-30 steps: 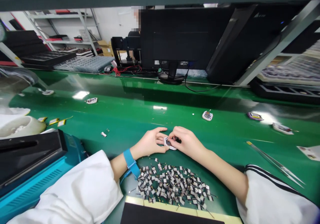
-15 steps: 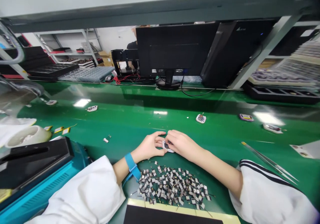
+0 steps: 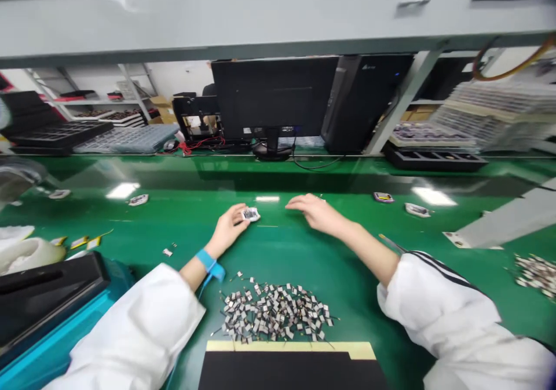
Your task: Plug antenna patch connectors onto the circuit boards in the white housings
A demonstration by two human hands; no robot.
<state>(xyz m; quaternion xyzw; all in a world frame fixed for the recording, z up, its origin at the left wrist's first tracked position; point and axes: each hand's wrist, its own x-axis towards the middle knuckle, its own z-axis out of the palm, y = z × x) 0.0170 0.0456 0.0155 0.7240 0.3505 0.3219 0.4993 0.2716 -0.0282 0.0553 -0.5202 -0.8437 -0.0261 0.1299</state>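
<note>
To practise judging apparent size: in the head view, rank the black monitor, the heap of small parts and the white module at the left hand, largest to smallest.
1. Black monitor
2. Heap of small parts (nearness to camera makes this unsure)
3. White module

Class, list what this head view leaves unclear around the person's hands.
In the head view:
Module: its underside, hidden by the left hand.
Pile: each part, too small to identify.
Tweezers: most of their length, hidden by the right sleeve.
Second pile: cut off by the right edge.
</note>
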